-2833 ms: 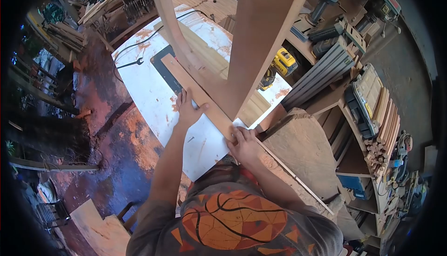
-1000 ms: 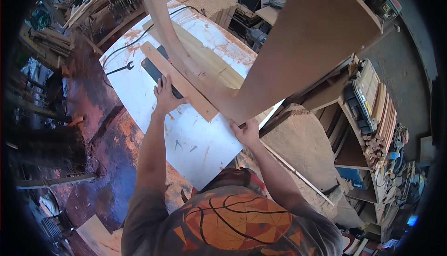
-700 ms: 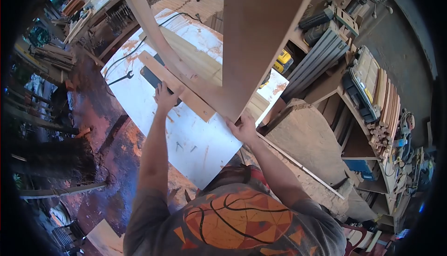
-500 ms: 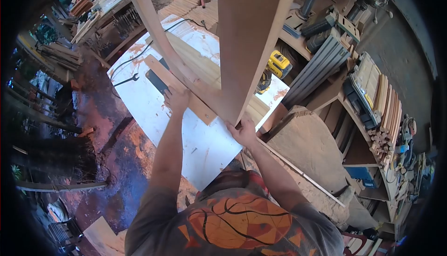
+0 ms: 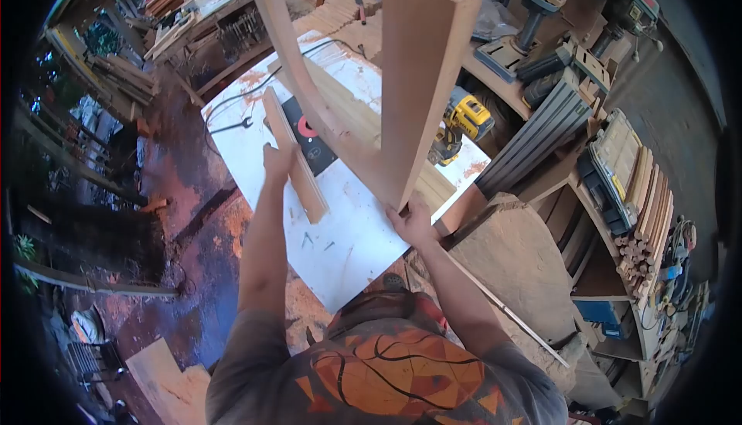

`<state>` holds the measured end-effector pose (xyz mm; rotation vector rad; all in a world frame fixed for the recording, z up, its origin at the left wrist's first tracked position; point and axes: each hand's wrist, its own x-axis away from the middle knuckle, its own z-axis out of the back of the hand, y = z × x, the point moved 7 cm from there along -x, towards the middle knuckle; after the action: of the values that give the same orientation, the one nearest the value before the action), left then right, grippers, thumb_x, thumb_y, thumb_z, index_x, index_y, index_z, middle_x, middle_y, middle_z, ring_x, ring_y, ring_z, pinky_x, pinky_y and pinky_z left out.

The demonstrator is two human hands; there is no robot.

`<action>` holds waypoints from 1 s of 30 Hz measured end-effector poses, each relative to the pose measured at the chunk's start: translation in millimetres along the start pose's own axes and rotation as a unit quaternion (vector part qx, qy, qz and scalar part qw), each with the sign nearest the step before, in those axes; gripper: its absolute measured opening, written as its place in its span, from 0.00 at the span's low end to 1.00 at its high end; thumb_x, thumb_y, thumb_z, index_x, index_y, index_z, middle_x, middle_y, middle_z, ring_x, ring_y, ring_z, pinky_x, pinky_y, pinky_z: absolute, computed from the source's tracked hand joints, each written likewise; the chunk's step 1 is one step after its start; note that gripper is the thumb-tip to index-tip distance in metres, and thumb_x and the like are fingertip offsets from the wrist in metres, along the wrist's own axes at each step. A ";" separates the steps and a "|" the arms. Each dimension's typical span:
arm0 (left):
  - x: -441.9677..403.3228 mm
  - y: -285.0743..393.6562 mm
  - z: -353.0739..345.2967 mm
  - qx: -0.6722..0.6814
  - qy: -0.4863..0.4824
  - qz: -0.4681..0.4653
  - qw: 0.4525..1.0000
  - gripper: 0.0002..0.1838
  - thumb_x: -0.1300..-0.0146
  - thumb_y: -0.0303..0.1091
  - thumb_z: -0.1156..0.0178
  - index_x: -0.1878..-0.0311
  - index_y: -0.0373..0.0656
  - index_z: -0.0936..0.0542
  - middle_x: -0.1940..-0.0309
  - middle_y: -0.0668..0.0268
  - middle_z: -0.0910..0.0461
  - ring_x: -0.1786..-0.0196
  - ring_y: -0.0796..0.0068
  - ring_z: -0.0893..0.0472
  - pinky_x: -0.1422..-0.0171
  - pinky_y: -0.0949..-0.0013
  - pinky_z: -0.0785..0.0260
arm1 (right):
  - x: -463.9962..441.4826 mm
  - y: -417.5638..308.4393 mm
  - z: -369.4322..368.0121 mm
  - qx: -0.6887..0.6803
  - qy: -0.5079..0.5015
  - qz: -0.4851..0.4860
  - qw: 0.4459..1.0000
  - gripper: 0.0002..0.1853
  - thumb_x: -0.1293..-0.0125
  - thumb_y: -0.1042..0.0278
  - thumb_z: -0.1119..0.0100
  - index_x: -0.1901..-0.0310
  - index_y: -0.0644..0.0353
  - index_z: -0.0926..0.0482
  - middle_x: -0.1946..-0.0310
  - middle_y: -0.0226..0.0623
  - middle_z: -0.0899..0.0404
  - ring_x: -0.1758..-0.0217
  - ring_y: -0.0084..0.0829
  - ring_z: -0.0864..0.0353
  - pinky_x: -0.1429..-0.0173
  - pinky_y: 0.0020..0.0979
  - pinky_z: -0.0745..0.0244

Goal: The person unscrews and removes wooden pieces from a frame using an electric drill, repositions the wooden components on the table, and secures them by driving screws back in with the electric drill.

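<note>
My left hand (image 5: 280,160) is closed around a short wooden board (image 5: 309,193), tilted on edge on the white tabletop (image 5: 352,255). Beside it, a black plate with a red ring (image 5: 311,140) is set in the tabletop. My right hand (image 5: 414,224) grips the low corner of a wooden frame piece (image 5: 421,77), whose thick flat member rises toward me. A long curved member (image 5: 286,46) of this piece runs away to the far side. Under it lie flat boards (image 5: 340,96) on the table.
An open-ended wrench (image 5: 236,124) and a black cable lie on the table's left side. A yellow cordless power tool (image 5: 468,116) stands at the right edge. Further right are a large wood slab (image 5: 510,243), a toolbox (image 5: 614,166), stacked sticks (image 5: 649,208) and a drill press (image 5: 634,15).
My left hand has drawn the short board left, away from the frame piece, and tipped it, uncovering the black plate and red ring. My right hand keeps its grip. The view has shifted slightly.
</note>
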<state>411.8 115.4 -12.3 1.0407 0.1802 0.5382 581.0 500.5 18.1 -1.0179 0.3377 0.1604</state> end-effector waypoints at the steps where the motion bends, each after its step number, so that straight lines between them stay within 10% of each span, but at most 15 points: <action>1: 31.7 22.0 20.0 0.150 -0.037 0.063 0.986 0.57 0.48 0.41 0.25 0.23 0.27 0.48 0.41 0.39 0.24 0.45 0.54 0.18 0.44 0.53 0.23 | 2.8 0.8 -0.7 0.015 -0.008 -0.003 1.000 0.19 0.39 0.60 0.30 0.52 0.63 0.19 0.62 0.50 0.21 0.55 0.52 0.22 0.50 0.46 0.26; 5: 109.9 40.9 109.1 0.218 -0.072 0.009 0.973 0.50 0.43 0.29 0.31 0.22 0.29 0.48 0.38 0.48 0.24 0.42 0.60 0.20 0.44 0.59 0.24 | 1.1 2.2 -2.7 0.006 0.014 0.025 1.000 0.18 0.39 0.60 0.30 0.53 0.63 0.19 0.61 0.50 0.20 0.54 0.51 0.22 0.49 0.46 0.26; 7: 109.3 -7.8 147.3 0.059 -0.082 -0.217 0.971 0.48 0.42 0.26 0.31 0.22 0.30 0.47 0.36 0.48 0.26 0.39 0.58 0.22 0.43 0.59 0.24 | 2.3 -1.3 0.2 0.019 0.038 0.056 0.998 0.17 0.40 0.61 0.29 0.54 0.62 0.18 0.63 0.48 0.20 0.58 0.49 0.20 0.52 0.44 0.25; 13: 189.9 -3.5 213.9 -0.341 -0.054 -0.302 0.889 0.40 0.48 0.16 0.40 0.28 0.38 0.36 0.43 0.50 0.25 0.36 0.45 0.27 0.34 0.52 0.29 | 0.8 -6.7 3.6 0.000 0.028 0.035 0.999 0.15 0.42 0.64 0.28 0.56 0.62 0.18 0.66 0.46 0.21 0.66 0.45 0.19 0.61 0.41 0.23; 22: 125.9 38.0 75.4 -0.352 -0.182 -0.531 0.749 0.26 0.48 0.16 0.42 0.44 0.47 0.20 0.50 0.58 0.26 0.41 0.51 0.28 0.33 0.54 0.36 | 2.4 -4.9 -1.5 0.016 0.010 -0.001 1.000 0.16 0.43 0.66 0.30 0.54 0.61 0.17 0.60 0.49 0.18 0.58 0.48 0.17 0.53 0.42 0.21; 27: 25.0 25.1 -43.2 -0.446 -0.132 -0.523 0.714 0.30 0.45 0.21 0.39 0.36 0.44 0.25 0.41 0.52 0.28 0.33 0.47 0.31 0.25 0.52 0.41 | 5.6 9.9 -8.7 -0.013 -0.027 -0.048 0.998 0.17 0.43 0.66 0.29 0.52 0.60 0.18 0.60 0.48 0.19 0.56 0.48 0.18 0.50 0.43 0.22; 28: 28.5 31.0 -54.5 -0.442 -0.133 -0.526 0.714 0.30 0.45 0.21 0.39 0.36 0.44 0.25 0.41 0.52 0.28 0.33 0.47 0.31 0.25 0.52 0.41 | 6.5 18.7 -11.4 -0.026 -0.034 -0.071 0.997 0.18 0.43 0.66 0.29 0.52 0.60 0.18 0.60 0.47 0.19 0.55 0.48 0.18 0.50 0.43 0.22; 30: 18.7 29.9 -51.8 -0.294 -0.078 -0.312 0.900 0.44 0.47 0.33 0.31 0.27 0.34 0.37 0.32 0.37 0.37 0.28 0.35 0.38 0.21 0.49 0.46 | 5.1 13.1 -8.3 -0.018 -0.036 -0.068 0.997 0.18 0.43 0.66 0.29 0.51 0.60 0.18 0.60 0.47 0.19 0.55 0.48 0.18 0.50 0.43 0.22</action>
<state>397.5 176.3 -10.8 0.3845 0.1813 -0.0882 580.3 500.1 1.7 -1.0640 0.1995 0.0810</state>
